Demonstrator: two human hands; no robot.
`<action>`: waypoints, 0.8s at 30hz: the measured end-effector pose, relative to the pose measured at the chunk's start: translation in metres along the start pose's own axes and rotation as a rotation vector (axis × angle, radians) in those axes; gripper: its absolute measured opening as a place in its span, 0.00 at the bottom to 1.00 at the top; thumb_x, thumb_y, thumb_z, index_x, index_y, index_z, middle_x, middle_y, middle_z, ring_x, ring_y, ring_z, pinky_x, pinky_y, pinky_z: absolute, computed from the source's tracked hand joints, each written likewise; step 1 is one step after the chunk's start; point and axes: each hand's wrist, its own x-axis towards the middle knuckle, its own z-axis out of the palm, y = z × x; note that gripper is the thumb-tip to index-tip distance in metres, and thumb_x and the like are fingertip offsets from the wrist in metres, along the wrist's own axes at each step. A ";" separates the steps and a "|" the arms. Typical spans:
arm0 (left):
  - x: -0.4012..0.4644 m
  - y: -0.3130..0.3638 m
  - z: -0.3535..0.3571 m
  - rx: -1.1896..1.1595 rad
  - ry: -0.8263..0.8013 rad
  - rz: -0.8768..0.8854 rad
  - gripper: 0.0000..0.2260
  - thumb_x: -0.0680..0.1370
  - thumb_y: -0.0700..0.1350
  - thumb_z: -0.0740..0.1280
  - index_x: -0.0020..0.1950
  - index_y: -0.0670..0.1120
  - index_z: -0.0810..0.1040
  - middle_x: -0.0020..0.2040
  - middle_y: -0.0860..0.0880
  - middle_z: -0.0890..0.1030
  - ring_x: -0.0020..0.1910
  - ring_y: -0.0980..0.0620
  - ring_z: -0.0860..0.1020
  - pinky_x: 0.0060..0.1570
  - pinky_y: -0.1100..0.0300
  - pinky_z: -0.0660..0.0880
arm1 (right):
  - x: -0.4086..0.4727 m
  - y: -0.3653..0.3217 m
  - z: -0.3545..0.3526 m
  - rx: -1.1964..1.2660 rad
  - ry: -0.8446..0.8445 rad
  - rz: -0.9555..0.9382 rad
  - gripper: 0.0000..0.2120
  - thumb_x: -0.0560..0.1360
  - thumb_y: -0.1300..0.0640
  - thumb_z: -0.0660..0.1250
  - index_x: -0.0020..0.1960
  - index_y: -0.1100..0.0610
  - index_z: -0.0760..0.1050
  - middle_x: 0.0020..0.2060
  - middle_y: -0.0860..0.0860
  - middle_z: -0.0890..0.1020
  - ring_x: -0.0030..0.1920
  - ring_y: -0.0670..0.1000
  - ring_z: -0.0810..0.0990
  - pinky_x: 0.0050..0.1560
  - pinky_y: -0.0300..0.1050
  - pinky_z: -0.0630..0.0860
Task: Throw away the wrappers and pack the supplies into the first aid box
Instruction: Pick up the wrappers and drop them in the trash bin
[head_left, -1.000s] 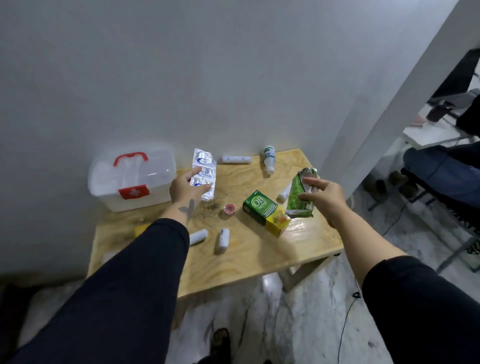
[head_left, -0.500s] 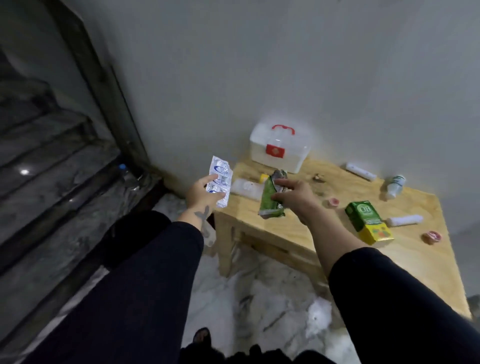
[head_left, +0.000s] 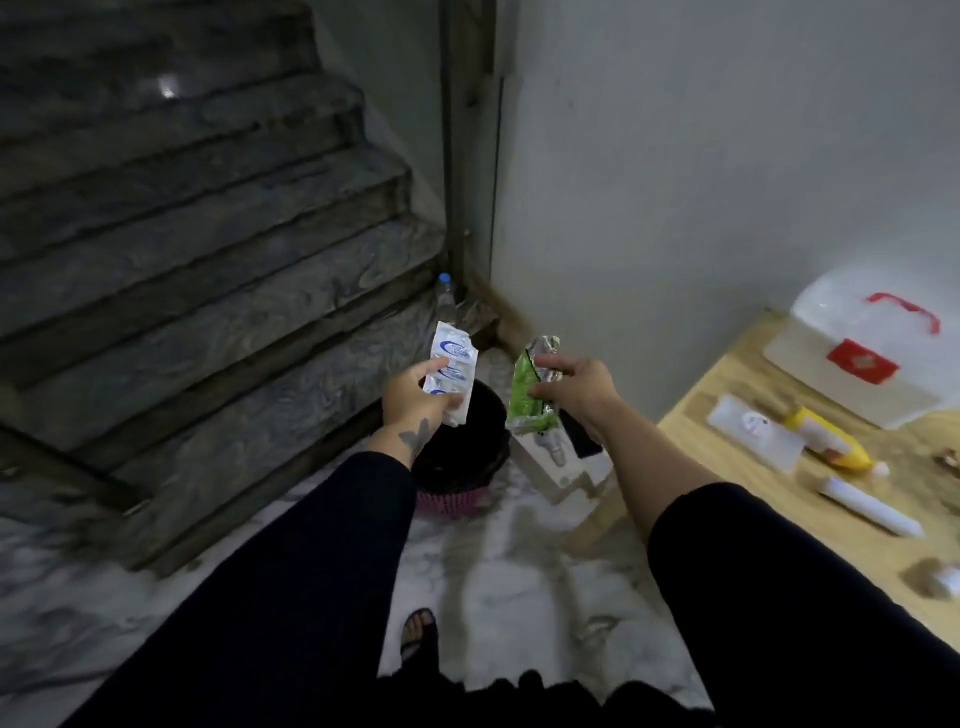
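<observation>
My left hand (head_left: 415, 397) grips a silver-and-blue blister wrapper (head_left: 453, 371), held upright. My right hand (head_left: 574, 387) pinches a crumpled green wrapper (head_left: 527, 389) by its upper edge. Both wrappers hang above a small bin (head_left: 457, 467) with a black liner and a pink woven base, standing on the floor. At the right, the white first aid box (head_left: 862, 353) with a red handle sits shut on the wooden table (head_left: 691, 410). Near it lie a white packet (head_left: 753, 431), a yellow bottle (head_left: 826, 441) and a white tube (head_left: 867, 506).
Grey stone stairs (head_left: 208, 260) rise on the left. A plastic water bottle (head_left: 445, 301) stands in the corner by the wall. A white block (head_left: 561, 462) lies on the marble floor under the table's corner. My sandalled foot (head_left: 418, 631) shows below.
My view has swung left from the table to the stair corner. Both hands carried their wrappers off the table and now hold them over the bin.
</observation>
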 end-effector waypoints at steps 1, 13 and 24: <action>0.014 -0.007 -0.010 0.008 0.001 -0.006 0.24 0.71 0.29 0.71 0.65 0.43 0.78 0.57 0.43 0.82 0.48 0.50 0.79 0.42 0.65 0.78 | 0.012 -0.004 0.015 -0.003 -0.015 0.004 0.22 0.68 0.67 0.75 0.61 0.58 0.78 0.48 0.56 0.80 0.45 0.50 0.78 0.47 0.36 0.76; 0.176 -0.120 -0.021 0.208 -0.071 -0.198 0.23 0.71 0.34 0.73 0.66 0.43 0.77 0.64 0.45 0.78 0.63 0.45 0.77 0.61 0.54 0.75 | 0.164 0.045 0.159 -0.194 -0.132 0.160 0.21 0.70 0.64 0.74 0.63 0.58 0.76 0.37 0.46 0.75 0.39 0.48 0.76 0.34 0.30 0.73; 0.282 -0.265 0.031 0.300 -0.118 -0.299 0.23 0.75 0.40 0.72 0.69 0.44 0.74 0.70 0.46 0.73 0.68 0.46 0.72 0.62 0.60 0.71 | 0.286 0.175 0.254 -0.189 -0.222 0.272 0.23 0.71 0.66 0.73 0.64 0.59 0.75 0.67 0.55 0.74 0.66 0.56 0.74 0.66 0.46 0.72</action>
